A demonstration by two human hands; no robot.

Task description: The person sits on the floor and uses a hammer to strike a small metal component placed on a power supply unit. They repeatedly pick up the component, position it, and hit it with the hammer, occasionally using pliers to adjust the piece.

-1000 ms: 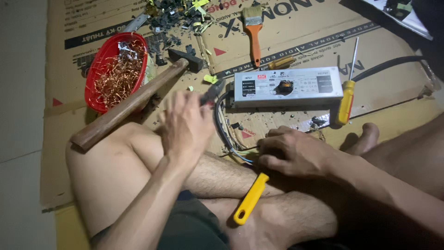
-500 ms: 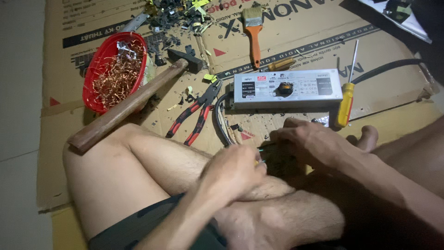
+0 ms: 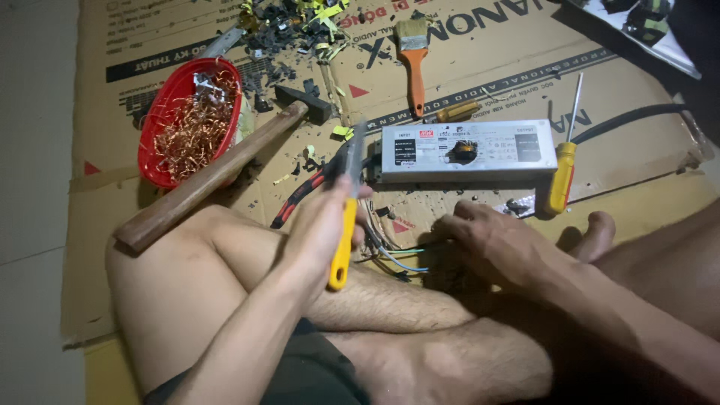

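Note:
My left hand (image 3: 321, 229) is raised over my crossed legs and grips a yellow-handled utility knife (image 3: 345, 232), its blade pointing up toward the grey metal power supply box (image 3: 469, 150). My right hand (image 3: 487, 244) rests low on the cardboard, pinching thin coloured wires (image 3: 397, 256) that come from the box's left end. Red-handled pliers (image 3: 300, 196) lie partly hidden behind the left hand.
A wooden-handled hammer (image 3: 217, 172) lies diagonally beside a red bowl of copper wire scraps (image 3: 191, 120). An orange-handled brush (image 3: 415, 64), a small screwdriver (image 3: 454, 112), a yellow screwdriver (image 3: 562, 169) and a black cable (image 3: 630, 116) surround the box. Black and yellow scraps (image 3: 292, 30) litter the flattened cardboard (image 3: 637, 165).
My left hand left the pliers, reached down by my leg, picked up the yellow knife and lifted it blade-up. My right hand stayed on the wires.

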